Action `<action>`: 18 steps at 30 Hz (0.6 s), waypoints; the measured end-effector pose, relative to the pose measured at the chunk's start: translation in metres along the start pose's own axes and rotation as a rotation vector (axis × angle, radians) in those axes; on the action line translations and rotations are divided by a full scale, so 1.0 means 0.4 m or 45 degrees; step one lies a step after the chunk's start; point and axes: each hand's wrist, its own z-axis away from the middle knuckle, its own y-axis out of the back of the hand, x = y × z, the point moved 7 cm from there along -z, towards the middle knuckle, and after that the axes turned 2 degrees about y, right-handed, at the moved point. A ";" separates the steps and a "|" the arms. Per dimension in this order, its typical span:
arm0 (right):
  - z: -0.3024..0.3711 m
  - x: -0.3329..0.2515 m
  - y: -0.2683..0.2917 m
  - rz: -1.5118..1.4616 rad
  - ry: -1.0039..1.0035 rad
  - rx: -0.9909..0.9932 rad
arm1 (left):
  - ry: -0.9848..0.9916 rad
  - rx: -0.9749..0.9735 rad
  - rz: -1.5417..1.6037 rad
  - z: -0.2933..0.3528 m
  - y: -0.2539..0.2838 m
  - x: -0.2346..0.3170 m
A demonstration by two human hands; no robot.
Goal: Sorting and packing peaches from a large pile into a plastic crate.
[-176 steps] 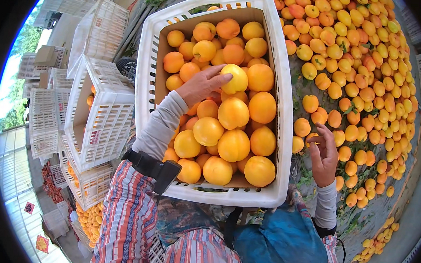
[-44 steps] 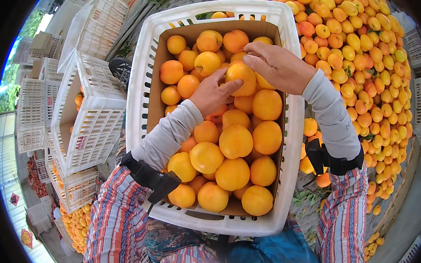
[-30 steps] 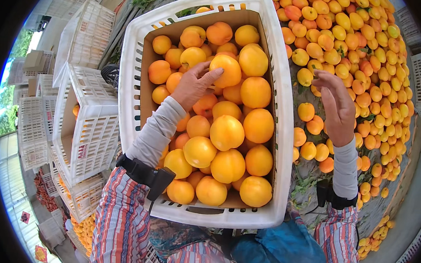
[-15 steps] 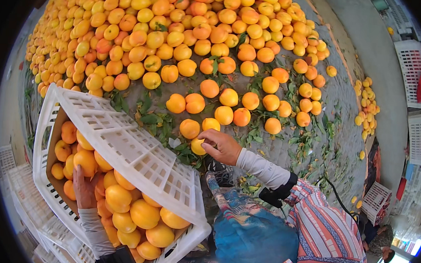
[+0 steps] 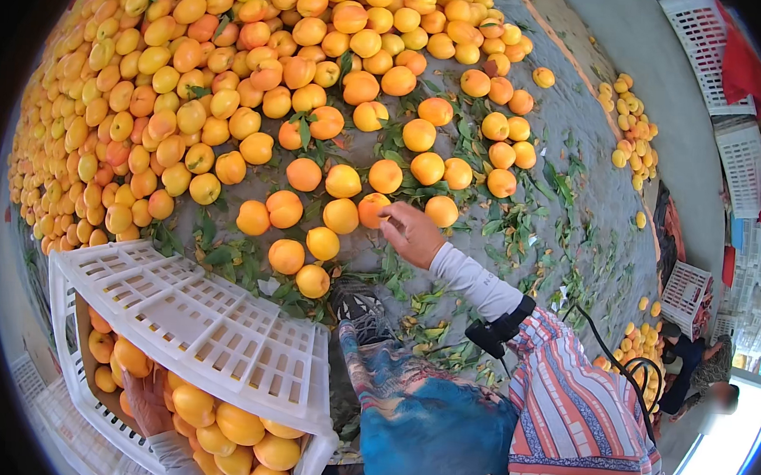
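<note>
My right hand (image 5: pixel 412 234) reaches over the ground sheet, its fingers half curled and apart. Its fingertips are at the right edge of a yellow-orange peach (image 5: pixel 373 210), which lies among several loose ones. At the lower left a tilted white plastic crate (image 5: pixel 209 327) with slotted sides holds many peaches (image 5: pixel 239 423). My left hand (image 5: pixel 146 402) is inside that crate, its fingers stretched out against the fruit. The crate's upper side and the peaches hide part of that hand.
A large heap of peaches (image 5: pixel 172 77) covers the far left of the grey sheet (image 5: pixel 589 250). Fallen leaves (image 5: pixel 429 306) lie scattered around the loose fruit. Stacked white crates (image 5: pixel 740 164) and a red cloth (image 5: pixel 744 68) stand at the right. Another person (image 5: pixel 694 379) is at the right edge.
My right hand has left one loose peach near the crate and moved to another farther right. The view has shifted, and my left hand stays in the crate among the fruit.
</note>
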 end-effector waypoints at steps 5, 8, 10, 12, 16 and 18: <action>-0.015 0.074 0.160 0.093 -0.064 0.283 | 0.000 0.117 0.015 0.001 0.036 0.001; 0.007 0.177 0.273 0.242 -0.087 0.494 | -0.381 0.100 -0.718 0.027 0.016 0.036; 0.038 0.280 0.411 0.312 -0.230 0.758 | -0.196 0.134 -0.347 0.009 0.010 0.024; 0.030 0.397 0.514 0.309 -0.441 0.886 | -0.016 0.190 0.014 0.008 0.023 0.009; -0.064 0.468 0.598 0.668 -0.476 0.853 | -0.010 0.278 0.037 0.006 0.037 0.012; -0.160 0.439 0.548 1.054 -0.517 0.533 | 0.042 0.325 0.041 0.005 0.058 0.018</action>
